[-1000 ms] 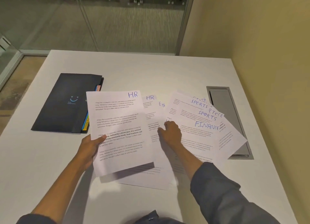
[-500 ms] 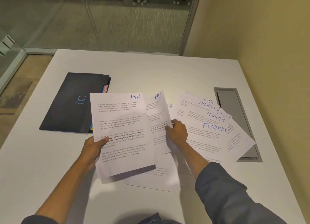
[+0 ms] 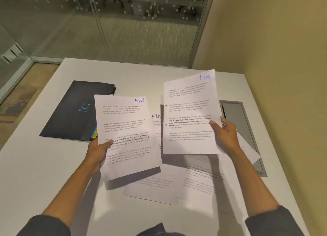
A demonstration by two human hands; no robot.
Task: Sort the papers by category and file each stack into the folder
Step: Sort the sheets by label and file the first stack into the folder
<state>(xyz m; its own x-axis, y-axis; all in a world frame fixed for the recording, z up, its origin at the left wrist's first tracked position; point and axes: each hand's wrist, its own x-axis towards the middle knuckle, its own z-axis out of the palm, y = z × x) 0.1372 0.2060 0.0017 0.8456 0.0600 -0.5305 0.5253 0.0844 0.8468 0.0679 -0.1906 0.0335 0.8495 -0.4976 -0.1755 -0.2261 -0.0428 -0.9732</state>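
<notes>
1. White sheets, two marked "HR" in blue ink, are up off the bench [image 3: 44, 174]. Sorting step in hand: gathering the HR category.
2. Left hand [image 3: 99, 150] pinches the left HR sheet [image 3: 127, 136] at its left edge, thumb on top, fingers hidden beneath. Grip closed on the paper; sheet raised, casting a shadow below.
3. Right hand [image 3: 224, 135] holds the right HR sheet [image 3: 189, 112] by its right edge, thumb on the printed face, fingers curled behind. Sheet lifted higher and slightly blurred.
4. Both forearms reach forward from dark sleeves, hands well apart, the two sheets almost meeting edge to edge.
5. Loose papers [image 3: 200, 179] lie overlapped on the bench under the hands; one shows "FIN" between the held sheets.
6. Dark folder [image 3: 74, 112] lies closed on the bench at left, coloured tabs at its edge, partly behind the left sheet.
7. Next move, likely: lay one HR sheet squarely onto the other, edges aligned, one hand taking both.
</notes>
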